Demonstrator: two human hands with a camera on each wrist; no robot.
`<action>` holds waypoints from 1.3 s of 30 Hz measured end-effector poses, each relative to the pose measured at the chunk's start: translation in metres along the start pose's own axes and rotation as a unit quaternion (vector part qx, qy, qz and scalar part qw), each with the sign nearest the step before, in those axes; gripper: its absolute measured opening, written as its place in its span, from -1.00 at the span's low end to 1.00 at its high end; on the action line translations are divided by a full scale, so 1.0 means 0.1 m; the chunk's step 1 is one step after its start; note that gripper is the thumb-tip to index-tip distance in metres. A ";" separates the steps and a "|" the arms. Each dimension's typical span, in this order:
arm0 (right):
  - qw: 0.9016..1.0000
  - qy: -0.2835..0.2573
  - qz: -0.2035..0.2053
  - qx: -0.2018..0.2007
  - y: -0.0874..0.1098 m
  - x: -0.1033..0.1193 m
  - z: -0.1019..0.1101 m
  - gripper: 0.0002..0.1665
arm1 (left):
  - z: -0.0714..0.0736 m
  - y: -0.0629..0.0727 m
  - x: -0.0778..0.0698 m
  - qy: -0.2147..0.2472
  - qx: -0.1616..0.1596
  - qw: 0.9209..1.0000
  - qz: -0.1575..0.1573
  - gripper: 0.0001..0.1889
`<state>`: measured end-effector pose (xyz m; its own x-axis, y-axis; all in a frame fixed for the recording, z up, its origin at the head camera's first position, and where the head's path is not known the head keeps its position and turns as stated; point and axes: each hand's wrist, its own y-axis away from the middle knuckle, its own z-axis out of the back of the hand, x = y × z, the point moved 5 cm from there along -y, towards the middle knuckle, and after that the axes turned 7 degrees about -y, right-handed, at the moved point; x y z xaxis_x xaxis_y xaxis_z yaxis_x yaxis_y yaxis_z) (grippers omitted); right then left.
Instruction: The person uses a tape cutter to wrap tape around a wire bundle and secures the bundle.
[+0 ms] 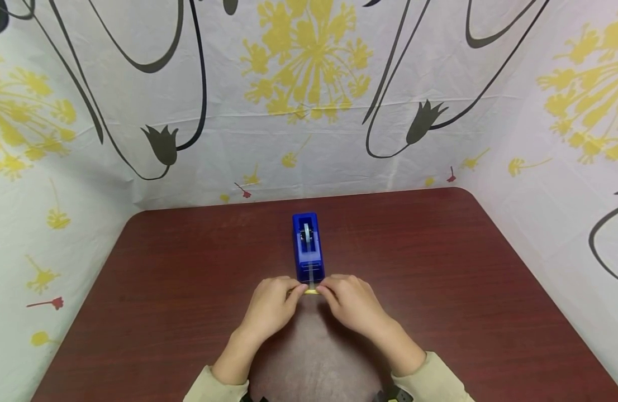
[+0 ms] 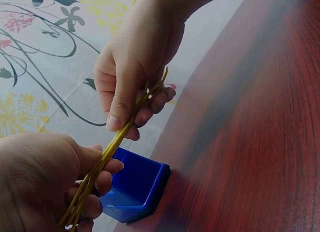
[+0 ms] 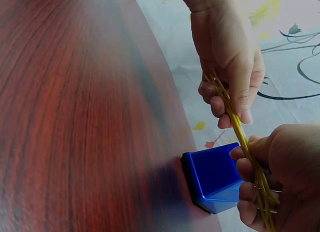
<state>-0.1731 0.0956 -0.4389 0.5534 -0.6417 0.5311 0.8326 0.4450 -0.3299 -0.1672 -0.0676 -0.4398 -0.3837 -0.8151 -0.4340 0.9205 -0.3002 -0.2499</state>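
A thin bundle of yellow rubber bands [image 2: 120,137] is stretched lengthwise between both hands, just in front of a blue tape dispenser [image 1: 308,245]. My left hand [image 1: 271,307] pinches one end between thumb and fingers. At the other end my right hand [image 1: 356,307] pinches it the same way, with the looped tips sticking out past the fingers in the left wrist view. A pale clear strip of tape [image 1: 311,273] runs from the dispenser's front towards the middle of the bundle; whether it sticks there I cannot tell.
Both hands work over a dark red wood-grain table [image 1: 188,268]. Behind and beside it hangs a white cloth [image 1: 339,145] printed with yellow flowers and dark stems. The dispenser holds a tape roll [image 1: 306,234] and stands towards the table's far side.
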 end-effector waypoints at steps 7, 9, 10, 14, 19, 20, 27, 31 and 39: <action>1.000 0.002 0.006 -0.007 0.00 0.00 0.00 -0.89 | -0.01 0.01 0.00 -0.009 -0.015 1.000 -0.007 -0.82; 1.000 0.002 0.007 -0.006 0.01 0.00 0.00 -0.90 | 0.00 0.01 0.00 -0.012 -0.021 1.000 -0.009 -0.83; 1.000 0.002 0.008 -0.004 0.01 0.00 0.00 -0.90 | 0.00 0.01 0.00 -0.013 -0.025 1.000 -0.010 -0.84; 1.000 0.000 0.008 0.001 0.01 0.00 -0.01 -0.92 | 0.00 0.01 0.00 -0.014 -0.034 0.999 -0.010 -0.88; 1.000 -0.002 0.009 0.003 0.01 0.00 -0.02 -0.93 | 0.01 0.01 0.00 -0.021 -0.035 0.999 -0.005 -0.91; 1.000 -0.002 0.009 0.003 0.01 0.00 -0.02 -0.93 | 0.01 0.01 0.00 -0.024 -0.035 0.999 -0.005 -0.91; 1.000 0.005 0.015 -0.002 0.00 0.00 0.00 -0.96 | 0.01 0.01 -0.01 -0.034 -0.029 0.999 -0.004 -0.94; 1.000 0.007 0.019 -0.008 0.00 -0.01 0.01 -0.96 | 0.02 0.01 -0.01 -0.040 -0.033 0.999 -0.006 -0.95; 0.999 0.004 0.033 -0.018 -0.02 -0.01 0.01 -0.92 | 0.03 0.01 0.00 -0.044 -0.041 0.998 -0.003 -0.95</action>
<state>-0.1752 0.0964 -0.4382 0.6071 -0.6168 0.5010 0.7946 0.4639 -0.3917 -0.1655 -0.0694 -0.4369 -0.3787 -0.8545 -0.3556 0.9073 -0.2669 -0.3250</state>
